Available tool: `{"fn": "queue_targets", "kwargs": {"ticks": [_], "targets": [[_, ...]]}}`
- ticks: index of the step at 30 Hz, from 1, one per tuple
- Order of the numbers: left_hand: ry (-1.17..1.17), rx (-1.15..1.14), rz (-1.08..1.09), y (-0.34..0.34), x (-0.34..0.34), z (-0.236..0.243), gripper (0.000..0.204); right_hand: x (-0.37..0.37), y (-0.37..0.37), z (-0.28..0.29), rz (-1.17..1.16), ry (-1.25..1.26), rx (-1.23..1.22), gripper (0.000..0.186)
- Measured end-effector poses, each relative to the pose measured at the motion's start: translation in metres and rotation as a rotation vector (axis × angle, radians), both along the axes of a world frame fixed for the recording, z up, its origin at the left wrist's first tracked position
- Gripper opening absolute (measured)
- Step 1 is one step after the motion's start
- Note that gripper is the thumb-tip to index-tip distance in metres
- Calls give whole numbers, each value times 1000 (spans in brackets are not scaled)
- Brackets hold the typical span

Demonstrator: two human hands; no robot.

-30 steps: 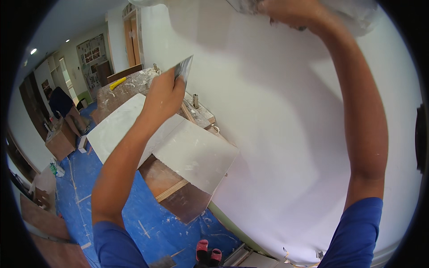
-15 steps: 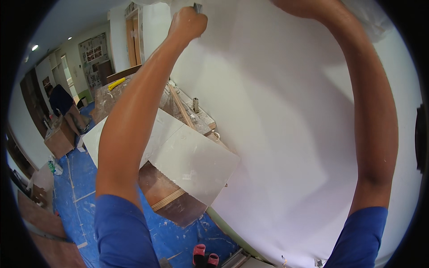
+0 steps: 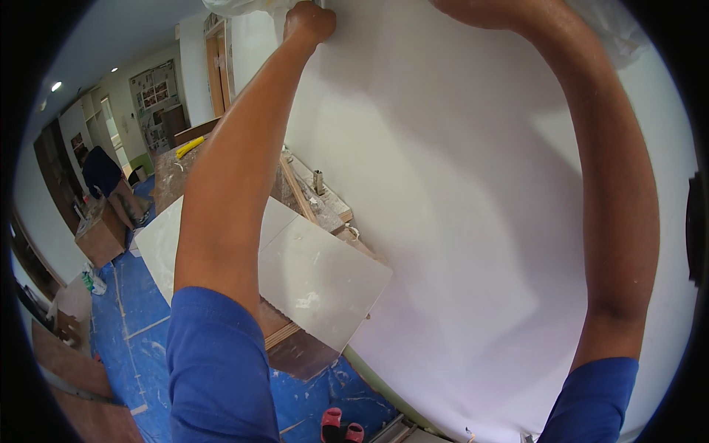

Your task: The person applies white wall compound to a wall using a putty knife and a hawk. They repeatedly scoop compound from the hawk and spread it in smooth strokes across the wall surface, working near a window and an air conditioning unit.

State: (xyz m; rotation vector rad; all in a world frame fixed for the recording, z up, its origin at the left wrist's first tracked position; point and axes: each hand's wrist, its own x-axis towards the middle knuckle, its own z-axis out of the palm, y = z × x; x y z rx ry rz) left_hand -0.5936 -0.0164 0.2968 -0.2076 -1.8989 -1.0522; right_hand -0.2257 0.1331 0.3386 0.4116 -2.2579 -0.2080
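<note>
Both my arms reach up in front of a large white wall (image 3: 458, 207). Near the top edge, my left hand (image 3: 310, 22) is closed in a fist beside the wall. It grips a small grey tool, of which only a sliver shows now; its exact kind cannot be made out. My right hand (image 3: 484, 9) is at the upper edge, close to the wall. Its fingers lie outside the picture, so what it holds, if anything, is hidden.
White boards (image 3: 325, 273) lie on a worktable (image 3: 171, 173) at left, with a yellow-handled tool (image 3: 190, 147) and wood strips (image 3: 299, 188). Blue sheeting (image 3: 140, 310) covers the floor. Translucent plastic (image 3: 613, 33) hangs upper right. Another person (image 3: 103, 173) bends over a box (image 3: 102, 235) far left.
My left hand has risen a little, taking most of the grey tool out of sight, and its forearm has shifted right. My right hand has moved slightly up and left.
</note>
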Motion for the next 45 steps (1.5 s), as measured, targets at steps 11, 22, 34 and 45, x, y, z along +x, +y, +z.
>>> {"fn": "queue_targets", "kwargs": {"ticks": [11,22,34,45], "targets": [[232,-526,334,18,-1,10,37,-2,-6,5,12,34,39,56],[104,-101,-104,89,181,-11,30,-6,3,3,10,121,151,44],[146,-234,-360,21,230,-81,37,-30,22,14,-47,33,249,50],[-98,321,-672,-113,313,-196,30,-28,40,-73,429,-31,-226,52]]}}
